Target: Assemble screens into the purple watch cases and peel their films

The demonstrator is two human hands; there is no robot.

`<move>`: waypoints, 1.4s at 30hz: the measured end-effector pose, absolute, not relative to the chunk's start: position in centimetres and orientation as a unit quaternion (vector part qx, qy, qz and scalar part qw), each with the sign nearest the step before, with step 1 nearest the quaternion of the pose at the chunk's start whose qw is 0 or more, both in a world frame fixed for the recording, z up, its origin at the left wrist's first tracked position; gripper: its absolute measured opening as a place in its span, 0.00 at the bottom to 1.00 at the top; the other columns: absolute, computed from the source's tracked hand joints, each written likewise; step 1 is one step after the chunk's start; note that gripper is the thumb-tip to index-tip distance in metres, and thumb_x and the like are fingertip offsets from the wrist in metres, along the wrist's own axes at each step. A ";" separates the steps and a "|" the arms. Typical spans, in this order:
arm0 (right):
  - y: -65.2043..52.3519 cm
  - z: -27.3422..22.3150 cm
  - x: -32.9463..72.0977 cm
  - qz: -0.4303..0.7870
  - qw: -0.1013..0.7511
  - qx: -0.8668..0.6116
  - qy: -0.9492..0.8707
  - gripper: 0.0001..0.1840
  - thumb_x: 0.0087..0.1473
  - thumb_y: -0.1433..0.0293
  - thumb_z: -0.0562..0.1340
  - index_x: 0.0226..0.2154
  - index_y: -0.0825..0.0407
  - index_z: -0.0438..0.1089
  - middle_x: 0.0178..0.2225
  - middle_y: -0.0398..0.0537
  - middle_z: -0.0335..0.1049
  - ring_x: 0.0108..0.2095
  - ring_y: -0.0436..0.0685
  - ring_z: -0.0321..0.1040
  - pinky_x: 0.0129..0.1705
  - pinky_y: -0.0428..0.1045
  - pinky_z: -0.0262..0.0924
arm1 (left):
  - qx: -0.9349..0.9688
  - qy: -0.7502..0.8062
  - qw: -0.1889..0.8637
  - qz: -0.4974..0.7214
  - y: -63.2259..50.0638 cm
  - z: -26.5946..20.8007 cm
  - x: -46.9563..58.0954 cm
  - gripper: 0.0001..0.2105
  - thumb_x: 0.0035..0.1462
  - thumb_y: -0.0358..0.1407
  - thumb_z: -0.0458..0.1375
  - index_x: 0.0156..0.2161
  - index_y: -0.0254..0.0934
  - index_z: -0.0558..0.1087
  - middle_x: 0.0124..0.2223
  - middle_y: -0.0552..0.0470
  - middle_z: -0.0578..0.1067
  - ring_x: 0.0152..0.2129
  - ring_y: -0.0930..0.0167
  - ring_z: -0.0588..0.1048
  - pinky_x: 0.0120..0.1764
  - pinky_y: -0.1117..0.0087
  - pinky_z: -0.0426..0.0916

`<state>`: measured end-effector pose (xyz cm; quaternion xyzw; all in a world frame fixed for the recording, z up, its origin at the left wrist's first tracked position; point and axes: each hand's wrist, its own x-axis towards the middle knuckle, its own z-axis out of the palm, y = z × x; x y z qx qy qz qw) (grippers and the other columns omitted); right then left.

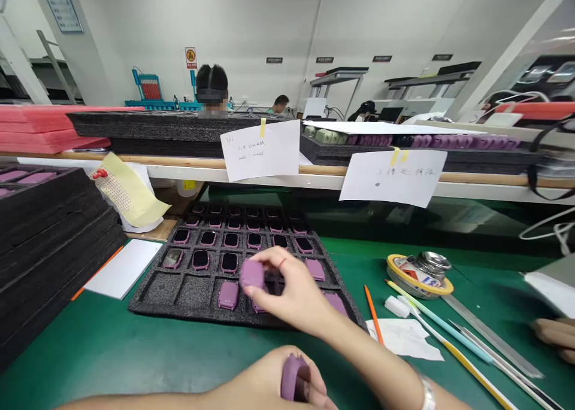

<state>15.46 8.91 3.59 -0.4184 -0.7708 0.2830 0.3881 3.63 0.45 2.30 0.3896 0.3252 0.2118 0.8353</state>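
Over the near rows of a black foam tray (164, 290), my right hand (299, 293) pinches a purple watch case (252, 275) between thumb and fingers. Close to the table edge, my left hand (265, 377) is closed around a hollow-looking purple watch case (293, 379); its lower part is hidden by the fingers. Rows of purple watches with dark screens (229, 263) fill the tray's farther pockets. Nearer pockets hold plain purple cases, one (229, 294) left of my right hand and another (315, 270) beyond it. Two pockets at the front left hold nothing.
Stacked black foam trays (54, 248) rise at the left beside a white paper pad (123, 266). Rightward lie an orange pencil (374, 314), a toothbrush (449, 344), a steel ruler (494, 338) and a round tin (420, 275). A shelf (323, 179) crosses behind; people sit beyond.
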 end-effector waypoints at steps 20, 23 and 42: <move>9.4 5.3 14.6 0.367 0.421 -0.346 -0.754 0.23 0.69 0.54 0.47 0.36 0.50 0.70 0.38 0.49 0.76 0.42 0.55 0.74 0.48 0.53 0.69 | 0.349 0.339 0.822 0.297 2.0 3.8 2.7 0.30 0.53 0.61 0.56 0.33 0.30 0.77 0.26 0.47 0.75 0.11 0.80 0.56 0.18 0.72 0.40; 7.0 6.5 17.3 0.350 0.429 -0.274 -0.787 0.23 0.58 0.47 0.61 0.30 0.49 0.67 0.39 0.49 0.73 0.42 0.57 0.72 0.43 0.50 0.70 | 0.264 0.306 0.834 0.375 2.7 3.4 2.5 0.22 0.53 0.53 0.62 0.33 0.32 0.75 0.28 0.50 0.74 0.14 0.80 0.59 0.18 0.76 0.43; 5.1 6.9 18.8 0.301 0.632 -0.294 -0.651 0.09 0.62 0.68 0.64 0.29 0.49 0.70 0.32 0.42 0.76 0.27 0.47 0.74 0.33 0.43 0.72 | 0.241 0.245 0.837 0.426 3.2 4.7 1.5 0.21 0.61 0.49 0.59 0.38 0.29 0.78 0.30 0.48 0.73 0.15 0.83 0.58 0.17 0.81 0.46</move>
